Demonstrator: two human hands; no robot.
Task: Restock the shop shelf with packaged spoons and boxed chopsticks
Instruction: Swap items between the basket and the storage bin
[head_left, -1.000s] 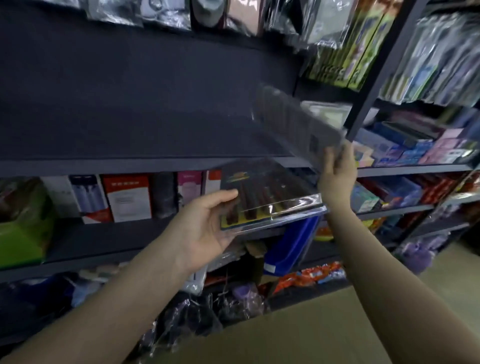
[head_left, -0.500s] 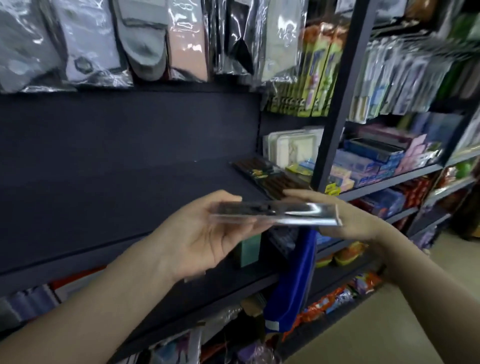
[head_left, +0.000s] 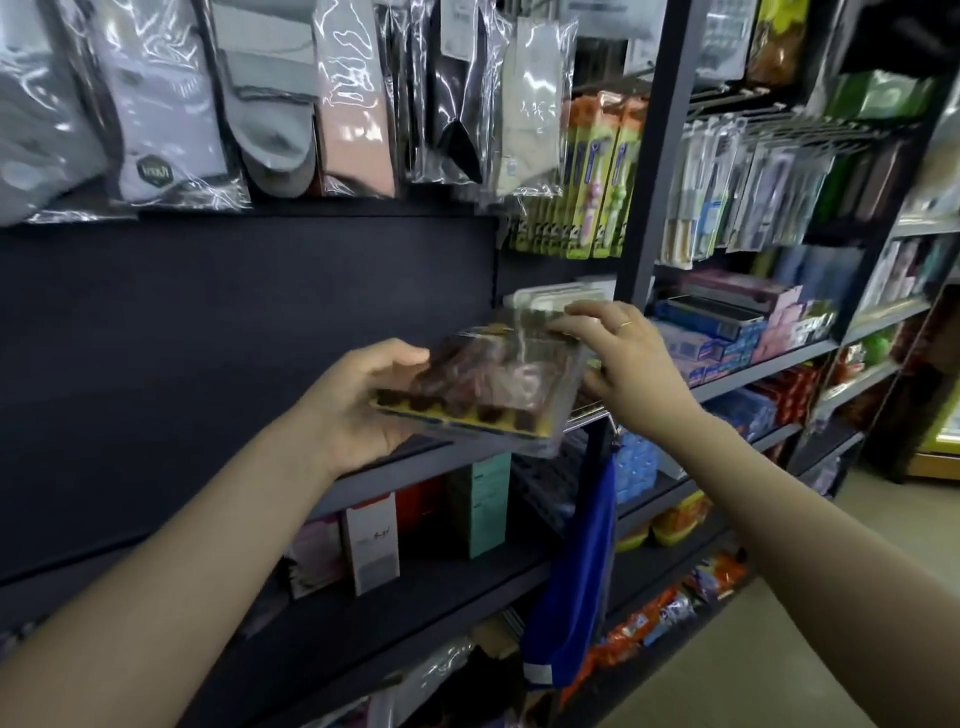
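The chopstick box (head_left: 483, 384) points lengthwise into the shelf (head_left: 395, 470), its face now showing where it was edge-on before. The left hand (head_left: 353, 410) grips its near end, and the right hand (head_left: 623, 364) pinches the far corner.

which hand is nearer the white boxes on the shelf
Right. The right hand is just in front of the white boxes; the left hand grips the clear pack further left.

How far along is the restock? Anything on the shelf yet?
Done: only white packs show at the right end of the shelf, behind the hands; whether they are this restock, I cannot tell. In hand: the left hand and right hand both grip a clear pack of brown utensils above the shelf edge. Left: setting it down; remaining stock is out of view.
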